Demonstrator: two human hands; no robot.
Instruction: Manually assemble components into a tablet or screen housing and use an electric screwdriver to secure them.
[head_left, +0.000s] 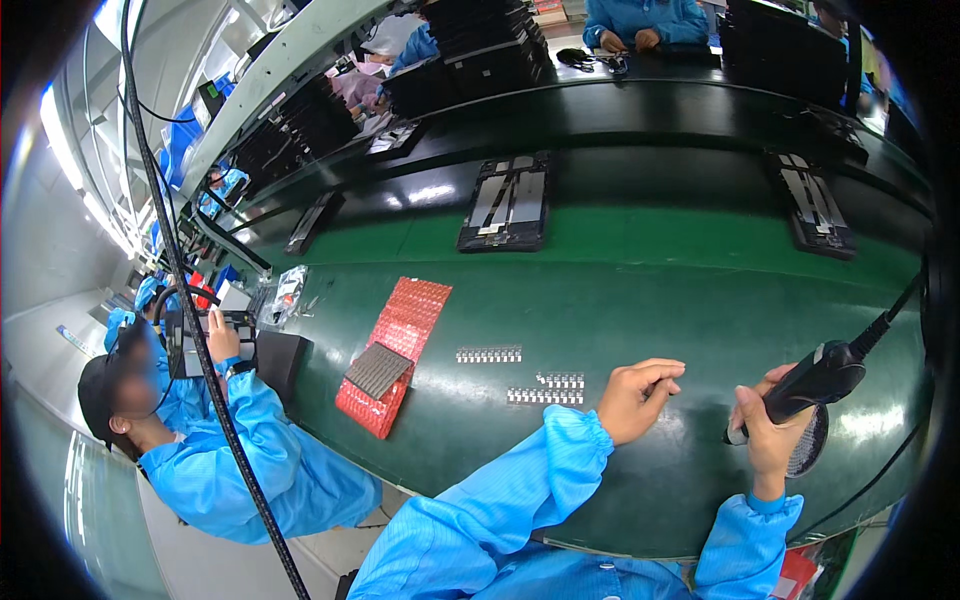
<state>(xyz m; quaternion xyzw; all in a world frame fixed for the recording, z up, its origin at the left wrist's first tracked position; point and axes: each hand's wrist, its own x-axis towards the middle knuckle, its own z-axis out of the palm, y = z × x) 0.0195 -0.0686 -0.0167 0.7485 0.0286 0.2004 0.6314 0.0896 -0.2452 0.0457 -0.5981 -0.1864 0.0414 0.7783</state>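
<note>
Red bubble-wrap sheet [420, 308] beneath ridged grey block [378, 371], clear strips of small parts [545, 396] on green table [620, 310], left hand [638, 399] curled, unclear whether pinching anything, right hand [770, 437] wrapped around black corded handheld tool [818, 380] at table's right.

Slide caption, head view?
Right hand gripping a black corded tool; left hand near small clear strips on green bench.

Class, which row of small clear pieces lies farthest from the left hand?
The upper-left row: it lies apart; the others sit together near the left hand.
</note>
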